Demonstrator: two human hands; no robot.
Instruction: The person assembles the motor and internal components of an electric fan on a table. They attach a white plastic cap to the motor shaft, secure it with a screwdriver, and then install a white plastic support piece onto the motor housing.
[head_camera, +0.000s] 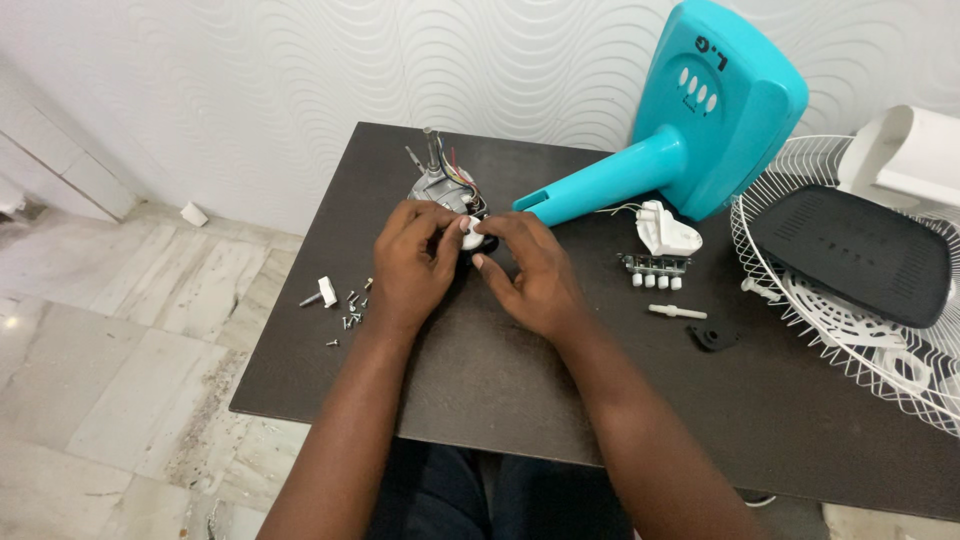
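My left hand (412, 262) and my right hand (530, 272) meet over the middle of a dark brown table (500, 390). Together their fingertips pinch a small white part (470, 232) with a dark piece under it. Just behind the hands stands a grey metal fan motor (440, 185) with a steel shaft and coloured wires. A turquoise fan base (690, 120) lies on its side to the right of the motor, its hollow neck pointing at my right hand.
Several loose screws and a small white block (340, 300) lie left of my left hand. Right of my right hand are a white cover (668, 230), a switch bank with white buttons (655, 268), a white pin (677, 312) and a black knob (712, 336). A white wire grille (860, 340) with a black panel overhangs the right edge.
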